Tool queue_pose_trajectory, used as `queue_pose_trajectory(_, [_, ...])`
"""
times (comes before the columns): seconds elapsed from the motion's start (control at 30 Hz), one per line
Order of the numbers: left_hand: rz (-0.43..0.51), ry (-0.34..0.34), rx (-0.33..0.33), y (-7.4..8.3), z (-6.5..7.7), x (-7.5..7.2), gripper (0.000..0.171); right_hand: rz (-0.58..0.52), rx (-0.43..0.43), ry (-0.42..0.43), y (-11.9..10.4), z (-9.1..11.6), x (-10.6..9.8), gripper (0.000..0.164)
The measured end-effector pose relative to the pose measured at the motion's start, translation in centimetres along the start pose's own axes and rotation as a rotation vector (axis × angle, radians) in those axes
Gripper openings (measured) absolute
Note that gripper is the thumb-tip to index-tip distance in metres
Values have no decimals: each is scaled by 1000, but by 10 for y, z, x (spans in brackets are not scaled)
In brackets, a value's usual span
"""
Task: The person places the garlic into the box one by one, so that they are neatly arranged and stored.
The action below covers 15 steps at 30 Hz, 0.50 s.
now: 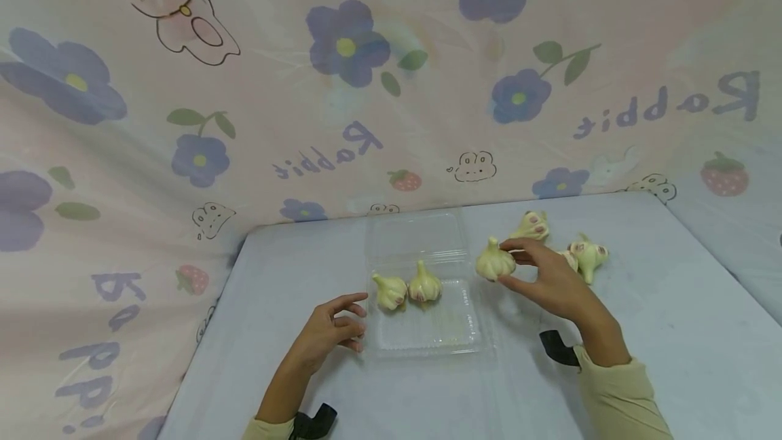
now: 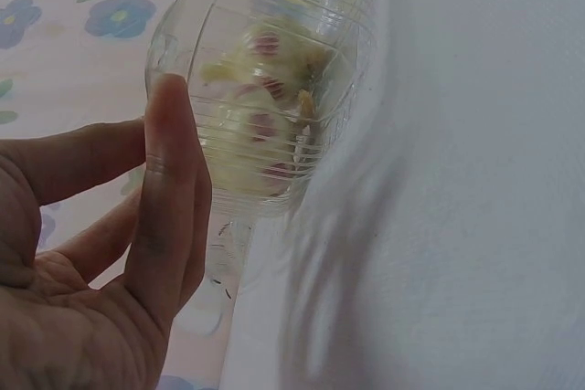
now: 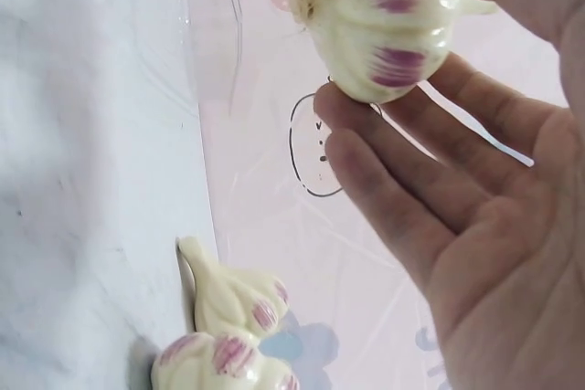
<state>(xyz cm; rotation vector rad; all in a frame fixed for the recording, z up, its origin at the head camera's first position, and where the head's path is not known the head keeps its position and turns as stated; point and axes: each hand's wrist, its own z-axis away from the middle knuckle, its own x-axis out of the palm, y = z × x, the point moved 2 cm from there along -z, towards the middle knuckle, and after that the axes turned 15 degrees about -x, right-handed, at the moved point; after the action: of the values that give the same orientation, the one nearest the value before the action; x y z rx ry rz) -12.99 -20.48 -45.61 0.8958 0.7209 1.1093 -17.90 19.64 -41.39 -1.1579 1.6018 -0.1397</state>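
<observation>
In the head view my right hand pinches a garlic bulb between thumb and fingers, just right of a clear plastic box. The right wrist view shows purple streaks on this held garlic bulb. Inside the box, toward its back left, sit two more bulbs, a left one and a right one. My left hand is at the box's left side, fingers slightly bent and holding nothing. Its fingertips are right at the clear wall in the left wrist view.
The box's clear lid lies folded back behind it. More garlic lies at the back right of the white table, including one bulb behind my right hand and another beside it. A patterned curtain hangs behind.
</observation>
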Motion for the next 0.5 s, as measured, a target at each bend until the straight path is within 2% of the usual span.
queue_pose_trajectory(0.2, [4, 6, 0, 1, 0, 1, 62, -3, -27, -11, -2, -4, 6, 56])
queue_pose_trajectory(0.5, [9, 6, -4, 1, 1, 1, 64, -9, -109, -47, -7, -13, 28, 58])
